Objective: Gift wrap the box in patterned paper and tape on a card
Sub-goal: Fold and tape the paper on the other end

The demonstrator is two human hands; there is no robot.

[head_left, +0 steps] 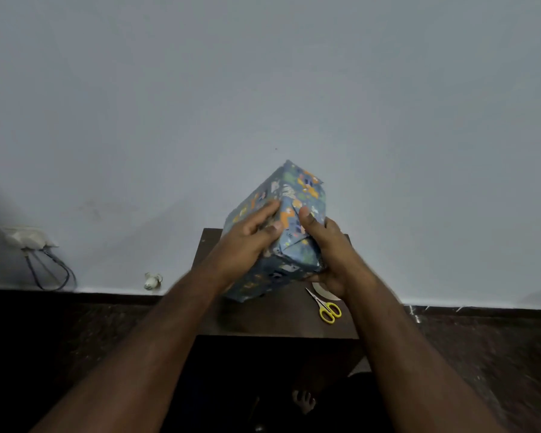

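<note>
Fingers (270, 209) of the left hand (247, 242) lie fairly straight across the top of the box (306, 195), its thumb bent against the paper near the fold. On the right hand (331, 257), the thumb presses down on a folded flap while the other fingers curl under the box's lower edge, gripping it from the right side and below.

Both hands hold the box up off the small dark table (278, 317), tilted so that its long axis runs from the lower left, close to the person, up and away toward the wall (263, 73). Its far end points upward and to the right; its near lower corner hangs just above the tabletop. Blue paper printed with orange, green and white shapes covers every face that shows.

Yellow-handled scissors (325, 307) lie on the table beside the right wrist, blades pointing away from the person. Just behind them sits a roll of tape (320, 290), partly hidden by the right hand. Low on the wall to the left is a socket (25, 237) with cables hanging from it.
</note>
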